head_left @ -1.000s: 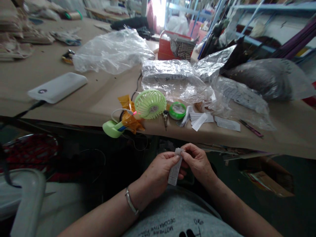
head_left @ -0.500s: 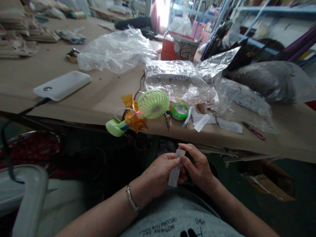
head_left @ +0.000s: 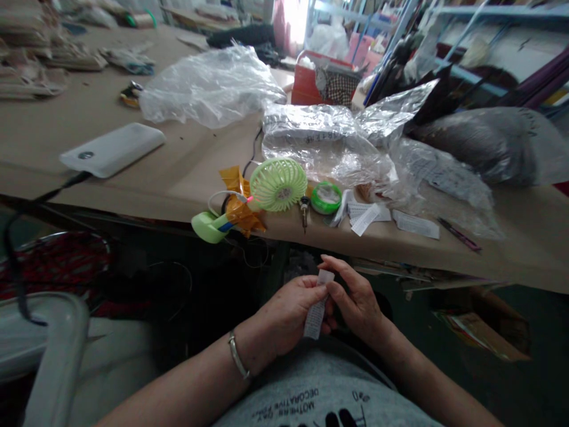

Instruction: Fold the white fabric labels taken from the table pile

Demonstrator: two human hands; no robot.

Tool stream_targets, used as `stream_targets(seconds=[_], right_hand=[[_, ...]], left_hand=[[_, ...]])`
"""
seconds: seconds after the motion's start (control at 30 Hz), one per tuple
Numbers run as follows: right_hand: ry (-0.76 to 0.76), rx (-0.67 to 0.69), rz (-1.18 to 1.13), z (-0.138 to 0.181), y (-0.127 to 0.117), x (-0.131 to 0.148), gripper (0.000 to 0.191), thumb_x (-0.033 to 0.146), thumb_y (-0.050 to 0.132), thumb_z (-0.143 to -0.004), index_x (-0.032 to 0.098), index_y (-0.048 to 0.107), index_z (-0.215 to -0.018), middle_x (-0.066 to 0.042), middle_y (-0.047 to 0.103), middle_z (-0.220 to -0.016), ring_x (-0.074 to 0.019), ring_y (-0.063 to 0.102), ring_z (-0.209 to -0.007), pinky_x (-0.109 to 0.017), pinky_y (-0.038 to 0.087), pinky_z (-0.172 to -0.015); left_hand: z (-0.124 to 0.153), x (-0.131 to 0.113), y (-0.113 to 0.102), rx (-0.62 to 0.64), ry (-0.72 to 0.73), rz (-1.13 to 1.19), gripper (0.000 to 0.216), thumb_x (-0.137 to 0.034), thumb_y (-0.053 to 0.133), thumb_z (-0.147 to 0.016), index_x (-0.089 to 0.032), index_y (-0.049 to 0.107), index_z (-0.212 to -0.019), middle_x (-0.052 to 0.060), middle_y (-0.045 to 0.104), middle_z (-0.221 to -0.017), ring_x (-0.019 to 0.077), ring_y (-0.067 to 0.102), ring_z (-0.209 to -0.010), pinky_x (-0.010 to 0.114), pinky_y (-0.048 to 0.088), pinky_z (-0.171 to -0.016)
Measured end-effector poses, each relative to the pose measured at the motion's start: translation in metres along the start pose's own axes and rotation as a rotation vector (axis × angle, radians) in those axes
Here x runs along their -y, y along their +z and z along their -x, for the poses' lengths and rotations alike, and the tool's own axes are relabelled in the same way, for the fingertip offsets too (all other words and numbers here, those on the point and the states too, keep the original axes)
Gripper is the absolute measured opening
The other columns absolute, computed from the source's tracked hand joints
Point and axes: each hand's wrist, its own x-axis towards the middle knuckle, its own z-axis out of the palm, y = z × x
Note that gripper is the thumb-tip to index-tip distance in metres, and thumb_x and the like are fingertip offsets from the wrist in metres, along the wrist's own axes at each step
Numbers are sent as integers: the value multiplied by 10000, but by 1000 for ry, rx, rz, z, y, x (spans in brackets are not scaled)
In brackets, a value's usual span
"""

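A narrow white printed label [head_left: 315,319] is held in front of my body, below the table edge. My left hand [head_left: 296,308] pinches it between thumb and fingers near its upper part. The thumb of my right hand [head_left: 355,299] rests at the label's right edge, its index finger raised around the top end; the other fingers are partly hidden. On the table edge beyond lie several similar white labels [head_left: 365,218]. Beside them are a round green container [head_left: 326,197] and a small pointed metal tool [head_left: 304,214].
A green fan [head_left: 279,185] with orange tape stands at the table edge. Left of it lies a white power bank [head_left: 113,149]. Clear plastic bags [head_left: 208,86] cover the middle, a small cutter [head_left: 460,235] lies right, and a white chair [head_left: 57,356] stands at lower left.
The view has shifted very slightly. Both hands keep nearly the same pose around the label.
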Motion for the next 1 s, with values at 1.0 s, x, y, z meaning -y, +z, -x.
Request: stream_targets(seconds=[1.0], right_hand=[[440, 495, -1090, -15, -3, -22, 278, 354, 757, -643, 192, 700, -862, -62, 585, -1173, -191, 600, -993, -293, 492, -840]], left_hand=[[3, 7, -5, 167, -75, -17, 199, -335, 613, -784, -150, 557, -830, -6, 570, -580, 127, 579, -494, 229, 435, -482]])
